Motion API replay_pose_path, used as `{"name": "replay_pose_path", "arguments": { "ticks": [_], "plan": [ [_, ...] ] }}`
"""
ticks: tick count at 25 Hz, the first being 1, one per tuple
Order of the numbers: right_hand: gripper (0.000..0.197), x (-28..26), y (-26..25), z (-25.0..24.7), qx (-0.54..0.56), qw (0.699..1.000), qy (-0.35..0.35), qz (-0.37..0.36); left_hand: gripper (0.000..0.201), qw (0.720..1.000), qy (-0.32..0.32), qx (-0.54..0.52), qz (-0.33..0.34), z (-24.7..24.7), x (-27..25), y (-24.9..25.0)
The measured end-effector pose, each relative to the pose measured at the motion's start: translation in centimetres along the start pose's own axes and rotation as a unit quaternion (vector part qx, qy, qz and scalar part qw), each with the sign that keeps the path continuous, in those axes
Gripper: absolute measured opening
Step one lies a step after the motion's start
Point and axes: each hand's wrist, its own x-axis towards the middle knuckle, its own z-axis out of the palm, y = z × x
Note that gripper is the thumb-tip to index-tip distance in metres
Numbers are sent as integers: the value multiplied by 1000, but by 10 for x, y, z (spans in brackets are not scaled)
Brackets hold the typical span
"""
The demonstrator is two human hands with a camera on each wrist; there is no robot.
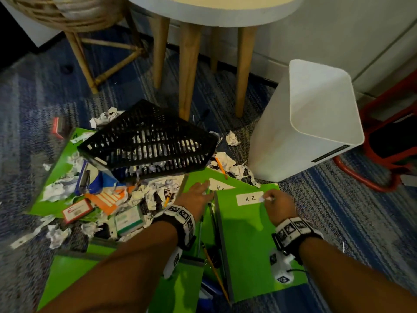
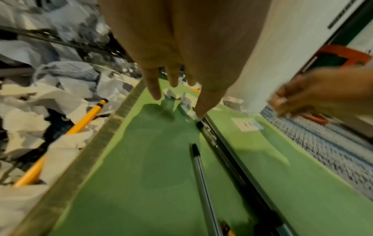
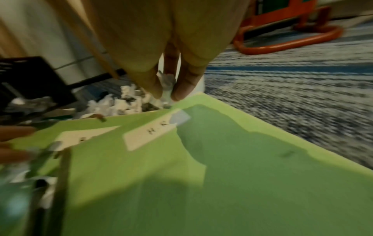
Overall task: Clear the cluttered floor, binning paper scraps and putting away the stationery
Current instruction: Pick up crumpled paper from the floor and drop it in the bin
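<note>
Several green folders lie on the carpet; the nearest one (image 1: pixel 248 233) carries a white "H R" label (image 1: pixel 249 198). Over its far right corner my right hand (image 1: pixel 268 199) pinches a small crumpled paper scrap (image 3: pixel 167 83) between thumb and fingers. My left hand (image 1: pixel 204 188) reaches over a second green folder (image 2: pixel 153 151) with straight, spread fingers (image 2: pixel 156 91) that hold nothing; whether they touch it I cannot tell. A dark pen (image 2: pixel 201 172) lies on that folder. Crumpled paper scraps (image 1: pixel 155 193) and a yellow pencil (image 2: pixel 80 126) sit to the left.
A white bin (image 1: pixel 316 123) stands at the right, beyond the folders. An overturned black mesh basket (image 1: pixel 146 143) lies on the paper heap. Small boxes (image 1: pixel 128 220), orange cards and more folders lie left. Table legs (image 1: pixel 189 71), a rattan stool and a red-framed stand (image 1: pixel 388 154) border the area.
</note>
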Motion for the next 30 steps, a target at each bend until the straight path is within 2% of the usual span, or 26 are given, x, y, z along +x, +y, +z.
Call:
{"name": "replay_pose_path", "arguments": {
  "ticks": [2, 5, 7, 10, 14, 18, 21, 25, 28, 30],
  "plan": [
    [19, 10, -25, 6, -6, 999, -26, -45, 69, 997, -64, 52, -4, 8, 2, 4],
    [31, 25, -48, 15, -15, 998, -43, -49, 64, 995, -77, 57, -20, 21, -5, 4],
    [44, 35, -57, 21, -26, 996, -67, -53, 61, 997, -56, 39, -32, 25, -11, -1],
    [59, 50, -65, 31, -54, 992, -95, -55, 47, 998, -11, 61, -5, 15, -13, -10],
    [60, 60, -78, 45, -93, 986, -126, -61, 38, 998, 26, 48, 36, -11, -13, -25],
    [61, 58, -83, 61, -184, 963, -187, -61, 37, 995, 72, -60, 37, -29, -28, -20],
    [55, 51, -94, 58, -149, 976, -152, -43, 31, 982, 119, -142, 29, -40, -41, -14],
    [57, 19, -106, 42, -56, 995, -55, -54, 33, 943, 211, -255, -17, -64, -51, -4],
    [49, -21, -114, 8, 63, 994, 11, -84, 27, 917, 262, -299, 10, -100, -57, 16],
    [43, -52, -118, -29, 150, 983, 57, -94, 20, 897, 303, -320, 47, -131, -61, 35]
  ]
}}
